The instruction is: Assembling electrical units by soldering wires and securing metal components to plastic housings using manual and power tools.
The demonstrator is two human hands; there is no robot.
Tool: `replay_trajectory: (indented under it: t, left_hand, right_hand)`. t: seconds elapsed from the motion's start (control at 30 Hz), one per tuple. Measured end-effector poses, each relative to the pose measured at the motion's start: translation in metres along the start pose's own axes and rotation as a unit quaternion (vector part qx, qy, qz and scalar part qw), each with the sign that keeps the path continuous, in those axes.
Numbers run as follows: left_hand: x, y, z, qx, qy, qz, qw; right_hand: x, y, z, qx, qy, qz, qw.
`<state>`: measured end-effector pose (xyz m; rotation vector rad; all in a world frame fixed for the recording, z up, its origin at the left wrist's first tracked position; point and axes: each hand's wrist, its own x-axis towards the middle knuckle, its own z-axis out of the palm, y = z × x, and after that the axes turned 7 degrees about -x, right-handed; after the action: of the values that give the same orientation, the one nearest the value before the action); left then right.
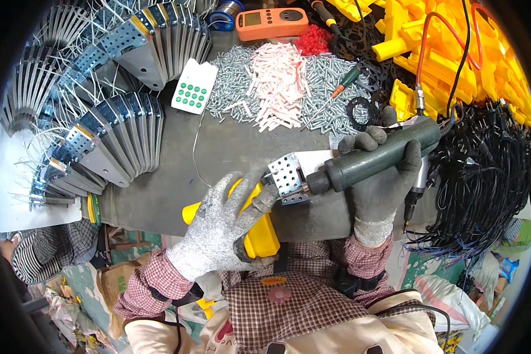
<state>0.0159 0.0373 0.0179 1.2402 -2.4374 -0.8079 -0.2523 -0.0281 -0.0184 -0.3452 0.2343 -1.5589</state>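
Observation:
My gloved left hand [209, 230] is closed around a yellow plastic housing [261, 235] at the table's front edge. A perforated metal bracket [287, 175] with a flat pale plate [317, 158] adjoins the housing's far end, by my left fingertips. Wrapped in my gloved right hand [380, 197] is a dark green electric screwdriver [377, 156], held nearly level and pointing left. Its bit reaches the bracket's near edge; whether a screw sits at the tip is too small to tell.
Piles of silver screws [233, 82] and pale pink plastic anchors [277, 88] lie ahead. Metal bracket assemblies [118, 135] stack at left. Yellow housings [454, 65] and black cables [472, 177] crowd the right. A second powered driver [416, 194] hangs beside my right hand.

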Motion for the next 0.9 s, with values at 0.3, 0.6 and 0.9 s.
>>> replay_trajectory:
  t: [0.3,0.6,0.9]
  left_hand:
    - [0.009,0.003,0.003,0.052,-0.023,-0.011,0.998]
    - [0.010,-0.005,0.010,0.044,-0.003,0.016,0.999]
    - [0.010,-0.009,0.016,0.023,0.036,0.043,0.998]
  right_hand:
    - [0.001,0.000,0.003,0.024,-0.034,0.014,0.999]
    - [0.002,0.001,0.014,0.023,0.001,0.012,1.000]
    - [0.004,0.020,-0.004,0.072,0.039,-0.023,0.996]
